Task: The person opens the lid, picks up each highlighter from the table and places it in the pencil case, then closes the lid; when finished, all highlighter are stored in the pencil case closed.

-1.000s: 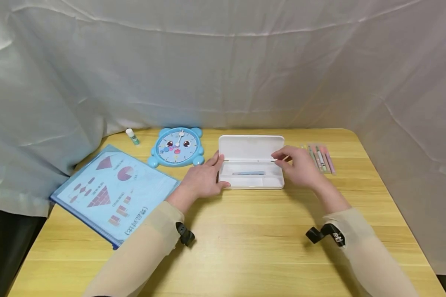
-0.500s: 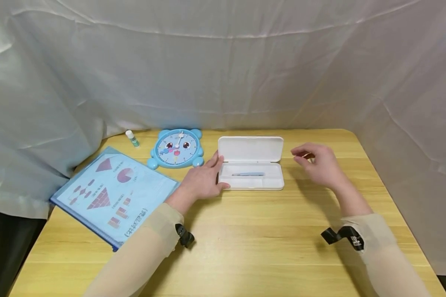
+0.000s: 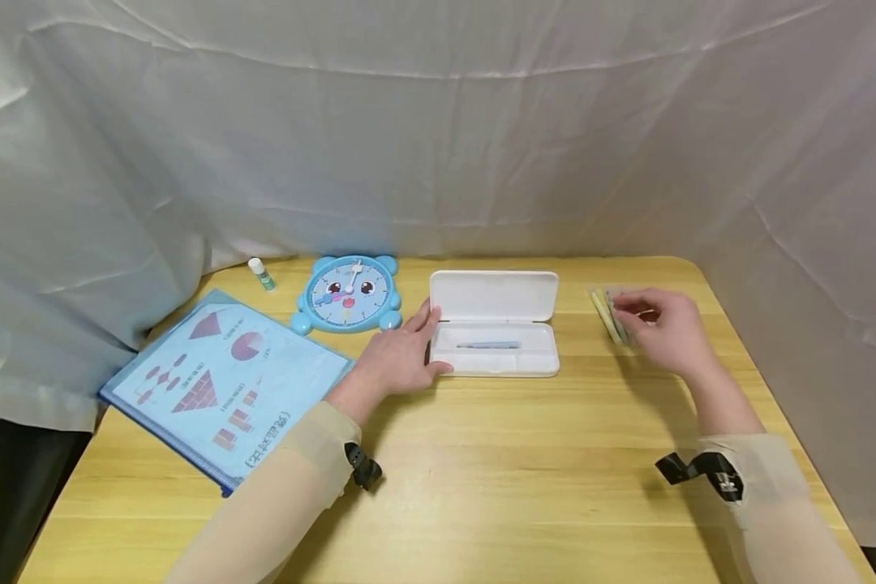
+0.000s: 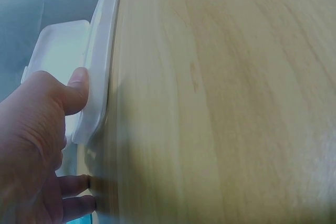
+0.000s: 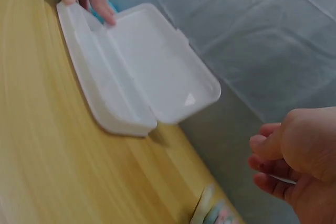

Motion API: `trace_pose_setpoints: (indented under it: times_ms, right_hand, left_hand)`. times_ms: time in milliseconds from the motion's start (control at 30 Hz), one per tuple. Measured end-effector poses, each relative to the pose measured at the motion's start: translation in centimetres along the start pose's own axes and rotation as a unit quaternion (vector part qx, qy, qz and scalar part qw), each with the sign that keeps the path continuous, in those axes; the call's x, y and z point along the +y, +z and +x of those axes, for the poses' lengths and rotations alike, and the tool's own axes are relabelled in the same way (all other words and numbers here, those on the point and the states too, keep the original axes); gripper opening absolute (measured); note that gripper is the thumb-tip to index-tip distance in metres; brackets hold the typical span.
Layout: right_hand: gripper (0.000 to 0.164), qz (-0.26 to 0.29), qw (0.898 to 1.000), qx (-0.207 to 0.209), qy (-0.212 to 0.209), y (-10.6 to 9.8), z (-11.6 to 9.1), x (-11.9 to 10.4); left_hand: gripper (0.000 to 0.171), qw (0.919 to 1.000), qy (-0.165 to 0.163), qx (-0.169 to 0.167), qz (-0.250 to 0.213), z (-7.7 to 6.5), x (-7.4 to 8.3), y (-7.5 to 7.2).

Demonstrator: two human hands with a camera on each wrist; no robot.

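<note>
A white pencil case (image 3: pixel 493 296) stands with its lid up, a thin pale blue pen (image 3: pixel 498 345) lying in its tray. My left hand (image 3: pixel 396 353) grips the case's left end, the thumb at the front corner and fingers near the hinge. Over a small pack of pastel markers (image 3: pixel 604 312) on the right is my right hand (image 3: pixel 667 332), covering most of them. In the right wrist view, that hand (image 5: pixel 296 161) has loosely bent fingers with nothing between them, and the markers (image 5: pixel 206 208) show at the bottom edge.
Left of the case sits a blue toy clock (image 3: pixel 346 292) with a cartoon face. A glue stick (image 3: pixel 261 274) lies farther left. A blue-edged document folder (image 3: pixel 226 381) reaches under the left forearm. Grey cloth (image 3: pixel 445 146) hangs behind the table (image 3: pixel 496 478).
My right hand has left the raised lid's right side and moved right to the markers. The left hand has stayed at the pencil case's left end.
</note>
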State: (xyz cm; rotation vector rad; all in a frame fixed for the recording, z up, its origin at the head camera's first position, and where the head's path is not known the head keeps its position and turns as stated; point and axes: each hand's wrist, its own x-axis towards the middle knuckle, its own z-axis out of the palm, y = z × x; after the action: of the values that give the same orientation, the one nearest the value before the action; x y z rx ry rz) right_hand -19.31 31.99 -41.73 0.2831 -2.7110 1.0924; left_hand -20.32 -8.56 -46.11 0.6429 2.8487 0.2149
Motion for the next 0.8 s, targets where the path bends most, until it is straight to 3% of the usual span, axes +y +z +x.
trace_pose_setpoints:
  times_ms: [200,400,800]
  right_hand:
    - [0.022,0.001,0.999,-0.026,0.041,0.8,-0.5,2.3]
    - [0.019,-0.029,0.998,-0.018,0.053,2.0,-0.5,4.2]
    - [0.026,-0.073,0.993,-0.046,0.079,3.0,0.0,3.8]
  left_hand:
    - [0.101,1.0000,0.001,0.000,0.002,-0.1,-0.1,0.1]
    - [0.102,1.0000,0.000,-0.001,-0.003,0.0,0.0,0.2]
    - [0.102,1.0000,-0.001,0.001,0.000,0.1,-0.1,0.1]
